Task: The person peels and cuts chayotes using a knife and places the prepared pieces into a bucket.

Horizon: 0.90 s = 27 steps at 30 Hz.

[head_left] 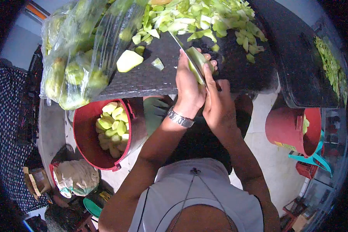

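Vegetable piece, pale green, sits in the left hand, fingers curled round its far side, no gap to speak of. Right hand is wrapped around a knife, only a dark bit of handle showing; its thumb reaches up against the piece. Blade lies along the piece's left face, touching or nearly so, can't tell which. Piece's long axis runs roughly with the blade, from upper left to lower right. It lies ahead of the right-hand grip and slightly left; left hand is nearer, already around it. Both hands hang over the near edge of a black tabletop. Peeled chunk lies left of them, peelings heaped beyond, plastic bag of green vegetables far left. Red bucket below left holds peeled pieces.
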Each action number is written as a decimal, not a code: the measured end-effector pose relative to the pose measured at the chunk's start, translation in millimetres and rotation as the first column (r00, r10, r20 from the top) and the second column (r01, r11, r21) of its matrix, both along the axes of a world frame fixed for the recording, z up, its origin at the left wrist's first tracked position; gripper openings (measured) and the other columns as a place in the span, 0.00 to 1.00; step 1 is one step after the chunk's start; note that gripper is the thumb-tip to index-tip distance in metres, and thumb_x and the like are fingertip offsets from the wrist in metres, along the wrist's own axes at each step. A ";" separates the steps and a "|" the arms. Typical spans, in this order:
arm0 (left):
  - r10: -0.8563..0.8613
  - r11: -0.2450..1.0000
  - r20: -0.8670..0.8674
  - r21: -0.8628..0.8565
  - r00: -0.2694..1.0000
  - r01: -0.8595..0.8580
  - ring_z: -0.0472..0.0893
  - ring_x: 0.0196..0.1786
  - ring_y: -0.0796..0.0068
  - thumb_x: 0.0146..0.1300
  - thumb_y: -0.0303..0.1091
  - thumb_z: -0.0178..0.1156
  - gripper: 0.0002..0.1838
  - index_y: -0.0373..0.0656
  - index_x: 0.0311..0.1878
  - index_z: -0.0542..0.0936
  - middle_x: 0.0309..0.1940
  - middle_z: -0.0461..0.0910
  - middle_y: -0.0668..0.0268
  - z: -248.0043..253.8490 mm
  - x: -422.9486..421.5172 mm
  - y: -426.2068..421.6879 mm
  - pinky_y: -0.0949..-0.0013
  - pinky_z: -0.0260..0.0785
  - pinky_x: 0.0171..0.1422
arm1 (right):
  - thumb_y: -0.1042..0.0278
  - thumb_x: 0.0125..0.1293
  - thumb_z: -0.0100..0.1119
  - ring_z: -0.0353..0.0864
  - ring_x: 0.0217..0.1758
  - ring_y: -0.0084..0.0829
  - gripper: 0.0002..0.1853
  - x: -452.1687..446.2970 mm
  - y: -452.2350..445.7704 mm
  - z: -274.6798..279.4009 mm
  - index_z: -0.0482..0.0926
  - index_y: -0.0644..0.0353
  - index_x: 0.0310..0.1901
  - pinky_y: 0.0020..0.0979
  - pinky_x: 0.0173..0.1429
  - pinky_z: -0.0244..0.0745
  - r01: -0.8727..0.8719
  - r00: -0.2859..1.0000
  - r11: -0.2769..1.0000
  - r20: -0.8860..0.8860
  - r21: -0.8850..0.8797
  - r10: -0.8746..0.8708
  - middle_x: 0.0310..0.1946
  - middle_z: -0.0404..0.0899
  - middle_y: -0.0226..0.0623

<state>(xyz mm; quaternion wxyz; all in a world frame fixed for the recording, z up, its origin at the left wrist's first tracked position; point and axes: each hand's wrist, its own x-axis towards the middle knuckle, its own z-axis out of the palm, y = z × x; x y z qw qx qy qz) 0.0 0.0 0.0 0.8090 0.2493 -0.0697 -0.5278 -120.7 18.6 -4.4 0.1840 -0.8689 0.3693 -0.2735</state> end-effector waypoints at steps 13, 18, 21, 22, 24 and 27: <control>0.313 0.932 0.407 0.044 0.858 -0.360 0.82 0.26 0.68 0.82 0.53 0.41 0.26 0.38 0.48 0.75 0.33 0.81 0.57 17.0 13.9 -17.3 0.66 0.78 0.30 | 0.74 0.72 0.53 0.81 0.40 0.63 0.22 13.5 -33.3 32.2 0.70 0.61 0.67 0.48 0.44 0.75 -0.210 0.967 0.958 0.184 0.195 0.174 0.34 0.80 0.61; 0.240 0.958 0.266 0.093 0.934 -0.273 0.83 0.31 0.62 0.82 0.53 0.39 0.26 0.38 0.47 0.76 0.33 0.81 0.55 16.3 25.4 -18.5 0.59 0.79 0.36 | 0.64 0.75 0.54 0.78 0.20 0.42 0.12 8.7 -59.4 35.0 0.77 0.62 0.52 0.36 0.26 0.70 -0.336 0.939 0.831 0.233 0.443 0.255 0.27 0.82 0.46; 0.171 0.982 0.068 0.067 0.983 -0.176 0.83 0.32 0.59 0.81 0.55 0.39 0.27 0.39 0.47 0.76 0.35 0.82 0.53 12.3 37.6 -19.4 0.55 0.80 0.38 | 0.60 0.78 0.50 0.70 0.12 0.25 0.12 5.2 -62.9 49.3 0.76 0.58 0.52 0.26 0.18 0.65 -0.324 0.939 0.577 0.328 0.750 0.101 0.29 0.83 0.41; 0.091 0.992 0.013 0.084 0.996 -0.091 0.84 0.36 0.57 0.80 0.55 0.40 0.26 0.39 0.48 0.76 0.35 0.82 0.54 19.5 38.4 -14.0 0.53 0.80 0.41 | 0.60 0.79 0.49 0.68 0.11 0.21 0.12 1.9 -62.1 57.1 0.76 0.57 0.53 0.24 0.16 0.63 -0.374 0.905 0.514 0.425 0.772 0.021 0.31 0.83 0.40; 0.075 0.996 -0.043 0.056 0.996 -0.073 0.85 0.37 0.57 0.79 0.54 0.42 0.25 0.39 0.48 0.76 0.36 0.83 0.55 18.5 48.0 -13.8 0.53 0.80 0.43 | 0.59 0.81 0.42 0.71 0.12 0.21 0.15 -0.2 -61.5 59.9 0.73 0.58 0.57 0.22 0.16 0.65 -0.409 0.886 0.465 0.464 0.785 -0.003 0.35 0.83 0.44; 0.067 0.997 -0.036 0.031 0.997 -0.066 0.85 0.40 0.60 0.77 0.50 0.45 0.24 0.36 0.45 0.79 0.38 0.85 0.57 13.6 56.7 -16.2 0.57 0.80 0.47 | 0.59 0.82 0.41 0.74 0.13 0.23 0.16 2.2 -44.9 48.0 0.73 0.61 0.56 0.24 0.16 0.68 -0.235 0.947 0.708 0.320 0.666 0.014 0.33 0.83 0.44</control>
